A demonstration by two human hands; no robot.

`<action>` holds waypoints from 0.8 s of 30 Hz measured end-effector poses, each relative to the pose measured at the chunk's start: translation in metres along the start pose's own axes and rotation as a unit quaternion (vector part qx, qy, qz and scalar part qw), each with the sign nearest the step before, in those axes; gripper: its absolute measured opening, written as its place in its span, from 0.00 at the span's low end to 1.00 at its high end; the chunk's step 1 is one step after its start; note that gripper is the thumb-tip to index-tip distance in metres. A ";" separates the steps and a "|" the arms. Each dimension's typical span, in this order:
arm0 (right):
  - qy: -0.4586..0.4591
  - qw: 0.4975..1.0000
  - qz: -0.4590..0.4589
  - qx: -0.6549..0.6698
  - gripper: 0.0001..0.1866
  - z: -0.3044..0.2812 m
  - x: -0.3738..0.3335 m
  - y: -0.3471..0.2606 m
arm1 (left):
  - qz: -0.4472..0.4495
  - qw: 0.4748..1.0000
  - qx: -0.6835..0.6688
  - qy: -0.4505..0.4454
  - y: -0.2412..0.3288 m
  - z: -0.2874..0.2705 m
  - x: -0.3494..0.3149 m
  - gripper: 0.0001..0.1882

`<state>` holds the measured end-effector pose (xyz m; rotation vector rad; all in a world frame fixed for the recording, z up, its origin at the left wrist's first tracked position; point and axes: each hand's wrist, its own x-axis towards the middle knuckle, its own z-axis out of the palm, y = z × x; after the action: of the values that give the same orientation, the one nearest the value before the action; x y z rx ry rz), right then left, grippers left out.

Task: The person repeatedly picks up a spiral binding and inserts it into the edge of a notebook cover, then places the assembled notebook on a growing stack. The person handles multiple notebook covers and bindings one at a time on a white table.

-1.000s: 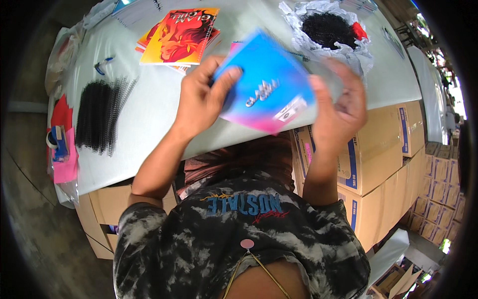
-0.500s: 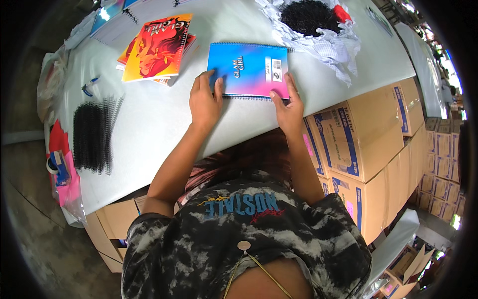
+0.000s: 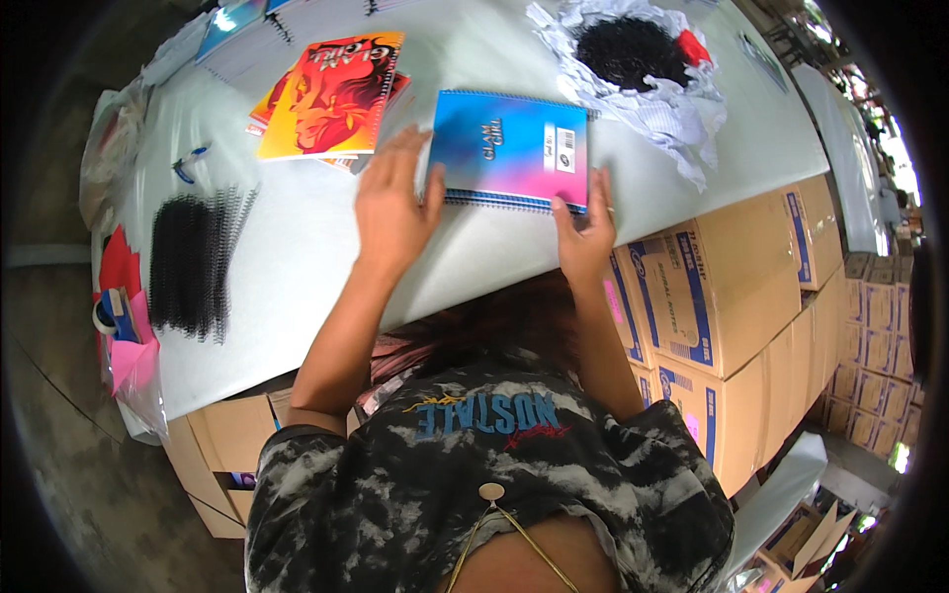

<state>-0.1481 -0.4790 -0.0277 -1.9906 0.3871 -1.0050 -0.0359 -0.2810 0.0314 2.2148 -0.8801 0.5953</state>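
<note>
A small stack of spiral notebooks (image 3: 514,138) with a blue and pink cover lies on the table in front of me, its wire bindings showing along the near and far edges. My right hand (image 3: 588,232) grips the near right corner, thumb at the near edge and fingers along the right side. Beside the left edge, my left hand (image 3: 395,203) is open, fingers stretched out and slightly blurred, with a narrow gap to the stack. Farther left sits a pile of red and yellow notebooks (image 3: 336,94), fanned unevenly.
Black spiral coils (image 3: 188,267) lie at the left, below a small blue tool (image 3: 188,166). Crumpled paper (image 3: 682,114) holds a black coil tangle (image 3: 633,54) at the far right. A tape roll (image 3: 106,314) is by the left edge. Cardboard boxes (image 3: 732,287) stand right of the table.
My left hand has moved left off the notebook stack and opened wider. My right hand has stayed at the near right corner, its thumb shifting to the near edge. The view has shifted slightly.
</note>
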 end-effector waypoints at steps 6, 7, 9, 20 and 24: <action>-0.005 0.995 -0.078 0.058 0.28 0.008 -0.017 -0.041 | -0.047 0.958 0.275 -0.062 -0.061 -0.053 0.006 0.28; -0.055 0.990 -0.048 0.123 0.29 0.014 -0.024 -0.043 | -0.075 0.960 0.256 -0.080 -0.054 -0.058 0.001 0.26; -0.169 0.940 0.066 0.288 0.29 0.031 -0.031 -0.068 | -0.057 0.973 0.213 -0.065 -0.031 -0.062 -0.017 0.22; -0.289 0.902 -0.007 0.321 0.09 0.022 0.016 -0.099 | -0.189 0.939 -0.248 0.147 -0.015 -0.099 -0.040 0.26; -0.381 0.850 0.077 0.355 0.14 0.038 0.007 -0.082 | -0.383 0.834 -0.396 0.042 -0.047 -0.051 -0.102 0.15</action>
<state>-0.1221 -0.4138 0.0300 -1.4663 -0.2470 -0.1330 -0.0786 -0.1755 -0.0164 1.5369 -0.0705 -0.0794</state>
